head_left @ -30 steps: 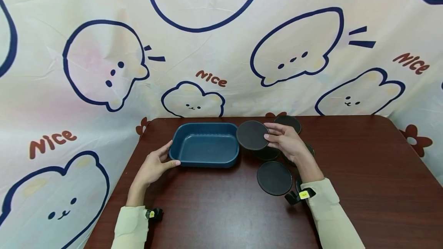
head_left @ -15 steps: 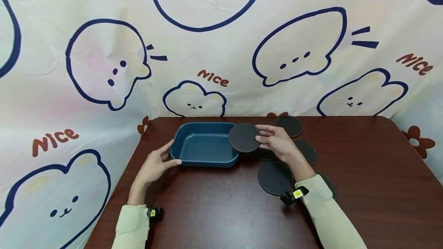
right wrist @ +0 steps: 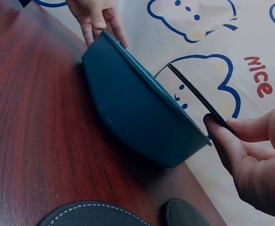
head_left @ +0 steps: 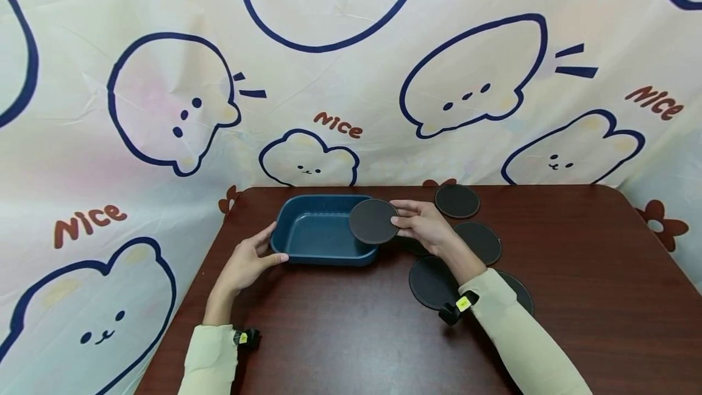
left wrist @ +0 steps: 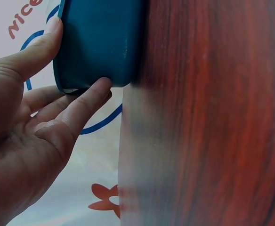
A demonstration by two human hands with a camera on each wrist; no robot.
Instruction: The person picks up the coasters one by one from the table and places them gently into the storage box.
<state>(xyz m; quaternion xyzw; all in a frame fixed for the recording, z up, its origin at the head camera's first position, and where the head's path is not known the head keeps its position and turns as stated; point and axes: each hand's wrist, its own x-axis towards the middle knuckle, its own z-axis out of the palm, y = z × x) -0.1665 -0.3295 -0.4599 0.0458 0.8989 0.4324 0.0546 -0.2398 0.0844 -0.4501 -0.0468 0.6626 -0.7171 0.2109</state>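
Note:
A blue rectangular plastic basin stands on the table at the far left of centre. My left hand holds its left end, the thumb on one side of the corner and the fingers on the other; the left wrist view shows the fingertips against the basin wall. My right hand pinches a round black coaster by its right edge, above the right part of the basin. Seen from the right wrist, the coaster is tilted and edge-on, just above the basin rim.
Several more round black coasters lie right of the basin: one at the back, one in the middle, one nearer and one partly under the right sleeve. A patterned cloth hangs behind the brown table.
My right hand has moved left with the coaster, from the basin's right edge to over its right part. The left hand and basin have stayed put.

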